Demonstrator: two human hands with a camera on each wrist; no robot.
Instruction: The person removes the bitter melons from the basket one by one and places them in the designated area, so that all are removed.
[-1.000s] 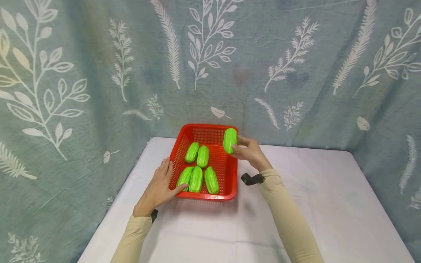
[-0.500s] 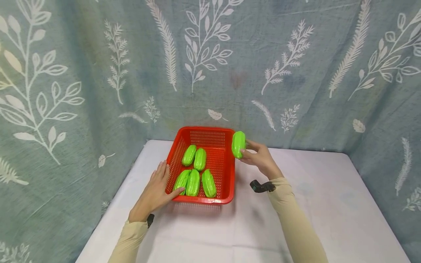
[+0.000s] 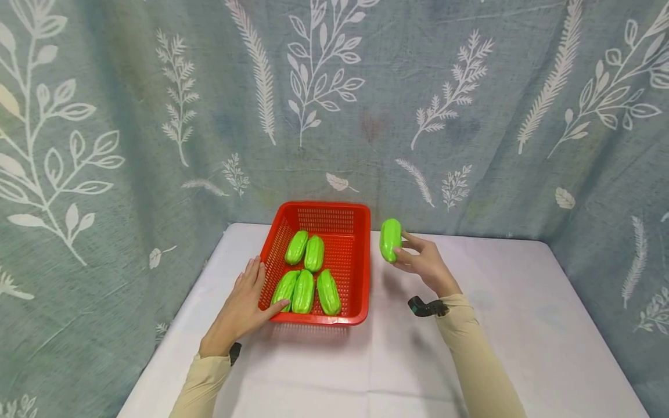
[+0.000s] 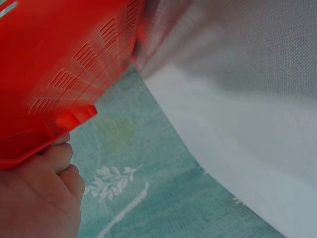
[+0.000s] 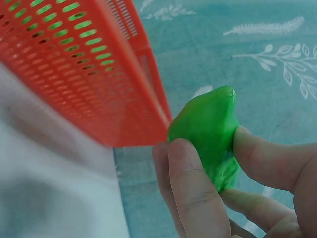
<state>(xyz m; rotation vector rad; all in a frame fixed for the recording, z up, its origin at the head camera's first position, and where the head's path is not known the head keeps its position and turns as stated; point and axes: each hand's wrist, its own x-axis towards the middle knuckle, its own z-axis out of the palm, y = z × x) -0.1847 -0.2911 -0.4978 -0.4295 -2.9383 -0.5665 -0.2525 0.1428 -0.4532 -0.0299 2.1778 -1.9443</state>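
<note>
As right fingers (image 5: 194,188) pinch one vegetable (image 5: 207,123) | left fingers (image 3: 254,271) straight | one basket (image 3: 361,255) holds five

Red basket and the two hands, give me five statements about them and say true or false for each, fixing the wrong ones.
1. The right hand holds a green vegetable. True.
2. The left hand touches the basket. True.
3. The basket contains three vegetables. False: it contains five.
4. The right hand is inside the basket. False: it is outside, to the basket's right in the head view.
5. The basket is on the white table. True.
</note>
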